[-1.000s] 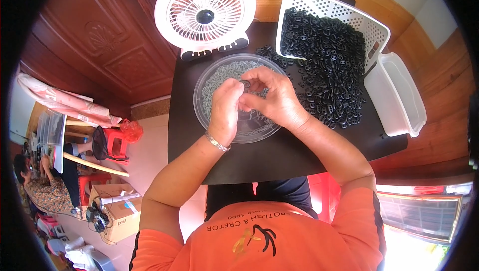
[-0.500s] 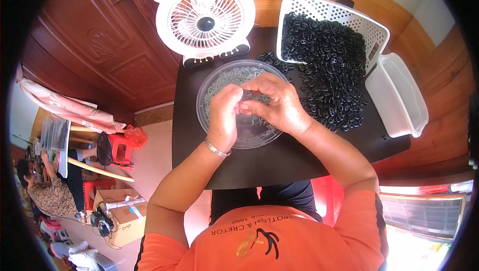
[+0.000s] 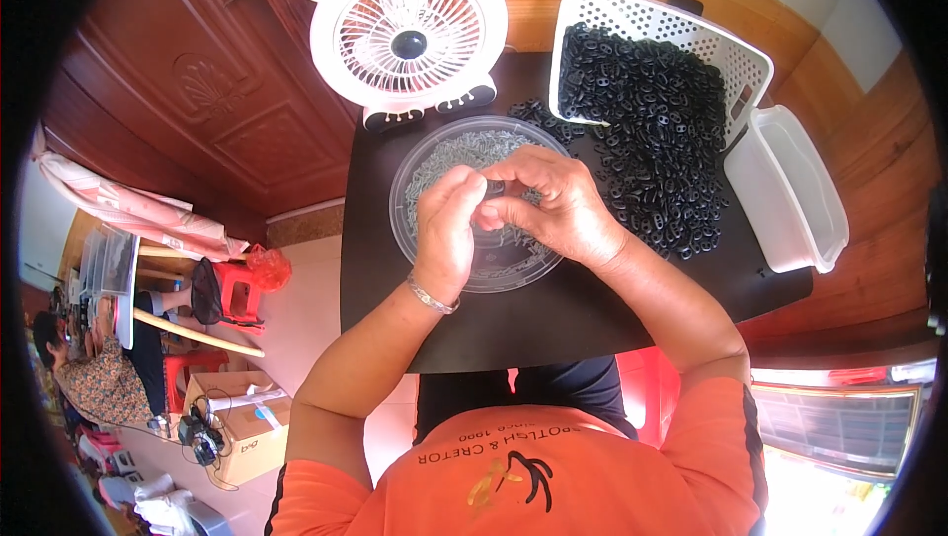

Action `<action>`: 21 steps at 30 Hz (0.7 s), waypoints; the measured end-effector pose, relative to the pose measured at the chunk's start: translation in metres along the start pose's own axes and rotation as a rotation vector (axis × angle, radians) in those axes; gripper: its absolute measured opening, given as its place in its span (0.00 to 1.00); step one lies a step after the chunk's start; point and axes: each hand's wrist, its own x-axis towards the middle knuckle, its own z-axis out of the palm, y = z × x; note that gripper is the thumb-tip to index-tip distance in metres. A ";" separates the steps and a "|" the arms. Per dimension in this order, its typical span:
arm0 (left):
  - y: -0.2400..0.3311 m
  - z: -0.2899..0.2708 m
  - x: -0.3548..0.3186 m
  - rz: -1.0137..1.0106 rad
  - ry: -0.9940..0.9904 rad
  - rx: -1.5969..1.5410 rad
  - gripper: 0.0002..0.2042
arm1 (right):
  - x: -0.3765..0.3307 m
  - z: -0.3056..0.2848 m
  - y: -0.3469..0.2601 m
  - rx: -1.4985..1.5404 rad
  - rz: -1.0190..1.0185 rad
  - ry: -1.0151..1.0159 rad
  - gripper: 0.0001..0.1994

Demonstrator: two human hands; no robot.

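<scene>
My left hand (image 3: 448, 225) and my right hand (image 3: 553, 205) meet over a round clear plastic tub (image 3: 399, 225). Both are closed, thumbs and fingertips pinched toward each other around a small dark piece (image 3: 494, 185). Fingers cover most of that piece, so its full shape is hidden. Under the hands, the tub holds many small silvery metal pieces (image 3: 464, 149), like screws or pins. To the right of my right hand spreads a pile of black oval plastic pieces with two holes (image 3: 667, 181).
A white perforated basket (image 3: 746, 62) lies tipped, black pieces spilling onto the dark table (image 3: 494, 334). Right of it sits a white plastic bin (image 3: 785, 191). A white fan (image 3: 331, 67) stands behind the tub. At far left, another person (image 3: 104, 378) sits near a cardboard box (image 3: 252, 437).
Both hands stay over the tub, with only slight shifts of the fingers. The dark piece shows less between the fingertips. The other person's arm at far left has moved a little.
</scene>
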 end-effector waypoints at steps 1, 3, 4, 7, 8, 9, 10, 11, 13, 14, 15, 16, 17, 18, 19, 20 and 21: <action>0.000 0.001 0.000 0.009 0.003 0.006 0.13 | 0.000 -0.001 -0.001 -0.024 -0.003 -0.011 0.14; 0.001 0.002 -0.001 0.017 0.006 0.013 0.13 | 0.000 -0.001 -0.003 -0.047 -0.004 -0.022 0.13; 0.002 0.003 -0.002 0.017 0.015 0.019 0.13 | 0.000 -0.001 -0.004 -0.040 0.004 -0.024 0.12; 0.002 0.004 -0.003 0.016 0.031 0.019 0.14 | 0.001 -0.002 -0.006 -0.060 -0.015 -0.029 0.12; 0.001 0.005 -0.003 0.015 0.035 0.014 0.14 | 0.001 -0.002 -0.007 -0.088 -0.043 -0.031 0.11; 0.000 0.005 -0.004 0.014 0.037 0.014 0.14 | 0.002 -0.001 -0.006 -0.087 -0.043 -0.032 0.11; -0.002 0.005 -0.004 0.028 0.049 -0.004 0.14 | 0.002 -0.001 -0.006 -0.084 -0.069 -0.025 0.11; -0.004 0.005 -0.005 0.041 0.061 -0.022 0.14 | 0.002 -0.001 -0.005 -0.082 -0.096 -0.019 0.11; -0.004 0.006 -0.006 0.041 0.068 -0.035 0.13 | 0.002 0.000 -0.001 -0.098 -0.132 -0.009 0.11; -0.004 0.006 -0.007 0.043 0.073 -0.047 0.13 | 0.001 0.000 0.000 -0.115 -0.170 0.001 0.11; -0.005 0.006 -0.007 0.043 0.074 -0.046 0.13 | 0.001 0.000 -0.002 -0.114 -0.170 0.001 0.11; -0.006 0.006 -0.006 0.052 0.069 -0.055 0.13 | 0.001 0.000 -0.004 -0.053 -0.118 -0.001 0.12; -0.007 0.006 -0.006 0.061 0.064 -0.064 0.13 | 0.001 -0.001 -0.005 0.007 -0.065 -0.002 0.12; -0.006 0.006 -0.005 0.061 0.061 -0.065 0.13 | 0.000 -0.002 -0.005 0.005 -0.065 -0.001 0.12; -0.003 0.007 -0.004 0.093 0.046 -0.008 0.13 | 0.001 -0.003 -0.005 0.006 -0.030 -0.007 0.11; -0.002 0.008 -0.002 0.125 0.029 0.048 0.12 | 0.001 -0.005 -0.005 0.006 0.005 -0.013 0.11; -0.002 0.009 -0.001 0.126 0.021 0.044 0.12 | 0.000 -0.006 -0.004 -0.002 0.006 -0.009 0.11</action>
